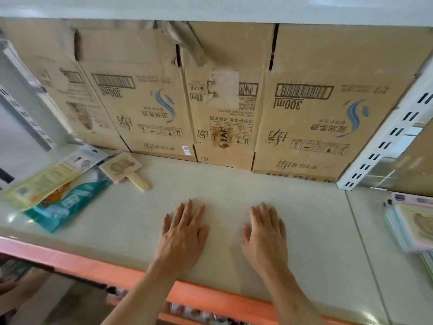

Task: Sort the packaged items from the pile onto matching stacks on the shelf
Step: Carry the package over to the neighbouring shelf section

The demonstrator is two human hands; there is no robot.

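1. Left hand [182, 233] and right hand [264, 233] lie flat, palms down, on the shelf [234, 184]. Fingers are straight and hold nothing.
2. Judgement: resting pose, no item picked yet.
3. The pile [58, 184] lies well left of the left hand, with a yellow packet [39, 184] over a teal packet [70, 202]. A pink paddle-shaped pack [121, 166] lies at its far side.
4. A stack [412, 224] sits well right of the right hand, past the shelf seam. Its print is blurred, possibly the paddle's match.
5. Bare shelf runs ahead of the fingertips to the cardboard backing [304, 102].
6. The orange front edge [210, 299] passes under the forearms. The slotted upright [386, 137] stands ahead-right.
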